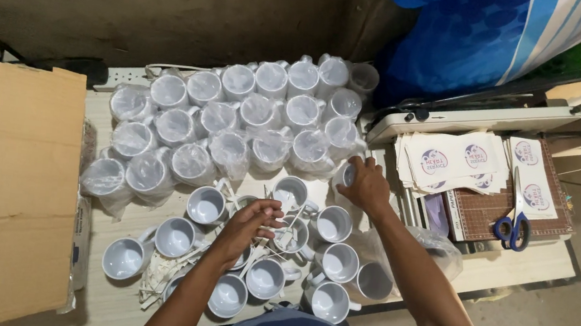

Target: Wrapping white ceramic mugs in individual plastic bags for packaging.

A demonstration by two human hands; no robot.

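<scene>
Several white mugs wrapped in clear plastic [238, 118] stand packed together at the back of the table. Nearer me, several bare white mugs [205, 206] stand open side up. My left hand [250, 222] hovers over the middle of these, fingers closed on thin white sticks [277, 220]. My right hand [367, 185] reaches further back and grips a white mug [345, 174] at the edge of the wrapped group.
A large brown cardboard box [7, 191] fills the left side. A stack of printed round-design sheets [452, 162] lies on a cutting mat [487, 212] at right, with blue-handled scissors [514, 222]. Loose plastic wrap [433, 246] lies by my right forearm. Blue bags [462, 37] behind.
</scene>
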